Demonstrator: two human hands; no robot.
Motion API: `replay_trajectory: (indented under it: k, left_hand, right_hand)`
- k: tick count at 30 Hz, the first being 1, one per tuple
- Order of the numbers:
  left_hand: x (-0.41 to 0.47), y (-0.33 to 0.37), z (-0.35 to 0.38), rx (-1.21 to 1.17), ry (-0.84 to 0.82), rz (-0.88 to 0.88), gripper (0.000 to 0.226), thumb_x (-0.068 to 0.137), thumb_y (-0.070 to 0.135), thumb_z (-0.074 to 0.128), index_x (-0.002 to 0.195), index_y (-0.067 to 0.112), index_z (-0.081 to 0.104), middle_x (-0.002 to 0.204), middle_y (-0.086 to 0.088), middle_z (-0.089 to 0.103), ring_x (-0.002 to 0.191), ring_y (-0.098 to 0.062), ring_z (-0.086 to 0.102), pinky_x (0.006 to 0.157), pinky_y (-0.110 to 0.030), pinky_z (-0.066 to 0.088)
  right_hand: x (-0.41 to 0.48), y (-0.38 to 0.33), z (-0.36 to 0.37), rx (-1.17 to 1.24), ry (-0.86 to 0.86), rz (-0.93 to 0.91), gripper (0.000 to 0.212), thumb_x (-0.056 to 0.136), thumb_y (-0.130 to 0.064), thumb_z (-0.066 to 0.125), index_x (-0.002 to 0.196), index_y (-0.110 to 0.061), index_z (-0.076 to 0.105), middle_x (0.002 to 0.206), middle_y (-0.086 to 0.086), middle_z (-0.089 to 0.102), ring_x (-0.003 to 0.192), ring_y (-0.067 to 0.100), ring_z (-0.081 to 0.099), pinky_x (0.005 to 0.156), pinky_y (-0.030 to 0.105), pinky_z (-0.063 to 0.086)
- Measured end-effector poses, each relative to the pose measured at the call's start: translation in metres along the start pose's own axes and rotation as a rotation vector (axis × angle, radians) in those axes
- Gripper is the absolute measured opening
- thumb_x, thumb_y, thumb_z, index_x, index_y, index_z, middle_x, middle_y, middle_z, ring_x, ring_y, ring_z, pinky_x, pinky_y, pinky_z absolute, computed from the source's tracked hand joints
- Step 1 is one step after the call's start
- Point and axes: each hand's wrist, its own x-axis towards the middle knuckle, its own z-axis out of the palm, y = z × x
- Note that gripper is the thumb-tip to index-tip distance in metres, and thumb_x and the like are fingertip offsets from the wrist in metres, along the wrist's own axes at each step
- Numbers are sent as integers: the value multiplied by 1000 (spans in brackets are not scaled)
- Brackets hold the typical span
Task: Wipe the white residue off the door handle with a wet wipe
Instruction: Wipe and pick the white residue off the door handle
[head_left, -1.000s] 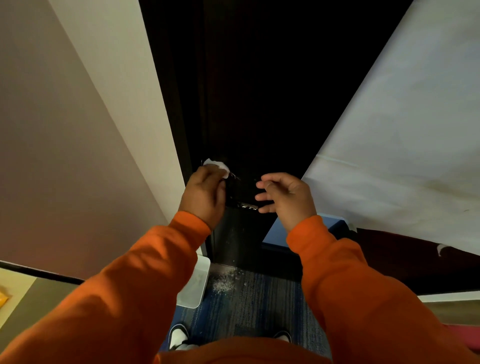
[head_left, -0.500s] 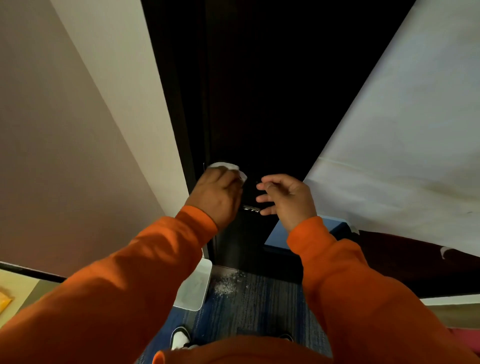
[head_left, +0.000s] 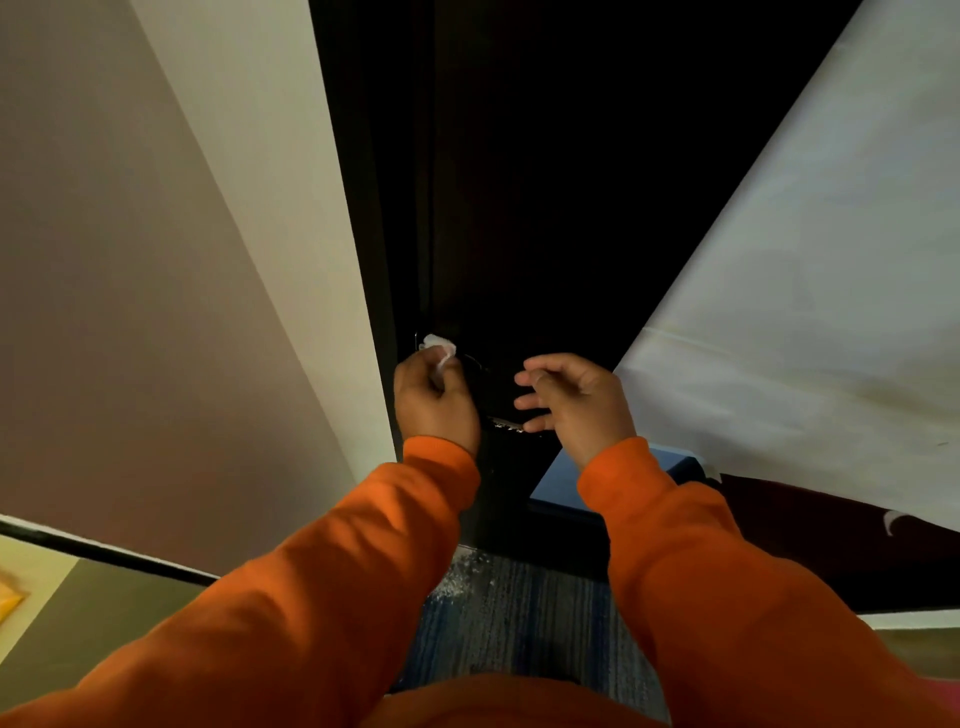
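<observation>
- Since half a second before, the left hand (head_left: 434, 402) had slid back left toward the edge of the dark door (head_left: 545, 208), and the wet wipe (head_left: 440, 347) had bunched smaller above its knuckles.
- That left hand was closed in a fist on the wipe, whose white tip stuck out at the top of the fist and pressed against the door hardware there.
- The door handle (head_left: 506, 423) lay just right of the left hand and below its knuckles; only a pale, speckled metallic strip of it showed, the rest being lost in shadow.
- The right hand (head_left: 576, 400) was half open with fingers loosely curled and held nothing; its fingertips sat at the handle's right end, though contact could not be judged.
- Orange sleeves (head_left: 727, 597) covered both arms to the wrists.
- Below the hands, white powder (head_left: 460, 574) was scattered on the blue carpet (head_left: 519, 623) at the foot of the door.
</observation>
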Motion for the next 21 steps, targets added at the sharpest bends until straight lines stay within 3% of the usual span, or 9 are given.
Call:
replay_trajectory:
  k: [3,7,12,17,21]
  left_hand:
    - [-5,-2,1,53,-38,56,18,91,9,59,108,10,66,115,-7,61,106,-16,58,93,-16,45]
    - [5,-20,-16,380,-232,463,30,88,13,58,116,6,65,119,-10,58,111,-24,58,98,-36,49]
    - [22,-22,-32,649,-316,785,33,89,15,62,120,4,63,118,-15,62,111,-28,55,99,-30,43]
    - [26,-16,-19,831,-529,1137,24,92,21,56,106,8,71,110,-11,66,110,-31,59,100,-44,44]
    - [15,-3,-12,1068,-600,1234,33,90,35,48,100,17,74,106,-5,68,111,-29,56,100,-44,40]
  right_hand:
    - [0,-1,-3,10,-5,-1,19,100,-12,53,112,-15,67,102,1,73,82,15,72,66,33,61]
    - [0,1,-4,23,-12,-1,18,99,-12,53,112,-14,67,101,1,73,82,16,72,66,32,61]
    - [2,2,3,16,-9,-15,17,99,-13,54,109,-17,68,99,-1,74,81,15,72,66,32,60]
    - [4,1,13,1,-24,-34,17,98,-13,56,106,-19,69,96,-3,74,79,14,71,66,29,59]
    - [4,2,5,-23,-14,-39,17,97,-13,58,107,-18,70,93,-3,74,74,13,68,67,29,60]
